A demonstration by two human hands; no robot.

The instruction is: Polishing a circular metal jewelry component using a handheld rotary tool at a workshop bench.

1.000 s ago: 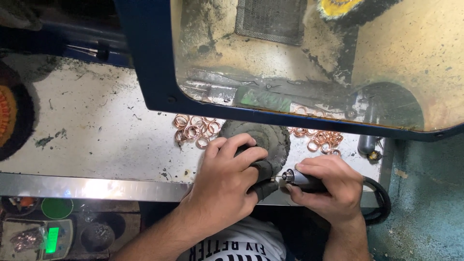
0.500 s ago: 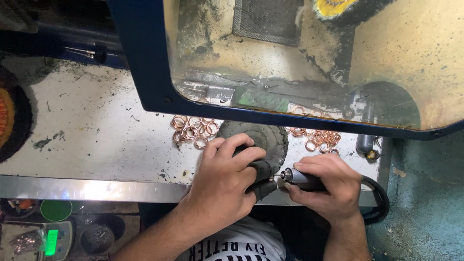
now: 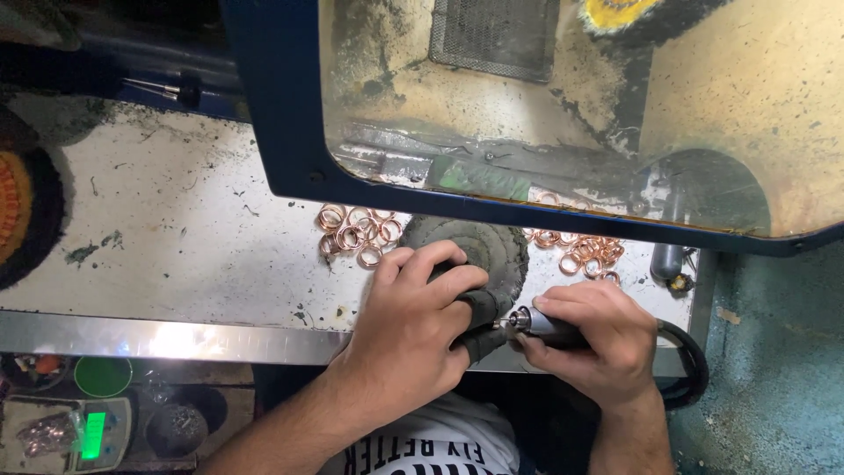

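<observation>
A slim metal rotary tool [image 3: 547,325] lies level just over the front edge of the tabletop [image 3: 193,255], its tip pointing left into the curled fingers of the left hand [image 3: 413,330]. The right hand [image 3: 598,339] is clenched around the tool's body, thumb on top; a black hose [image 3: 690,369] loops away from its rear end. The left hand is closed, its dark-covered fingertips pinching something too small to make out right at the tool's tip. Just behind the hands sits a round grey buffing wheel [image 3: 479,246]. Copper-coloured rings lie in two heaps: one heap [image 3: 359,230] left of the wheel, another [image 3: 580,251] to its right. A blue-framed, dust-smeared clear shield [image 3: 545,105] overhangs the wheel. Lower left, below the tabletop, stands a small scale with a green display [image 3: 83,435].
</observation>
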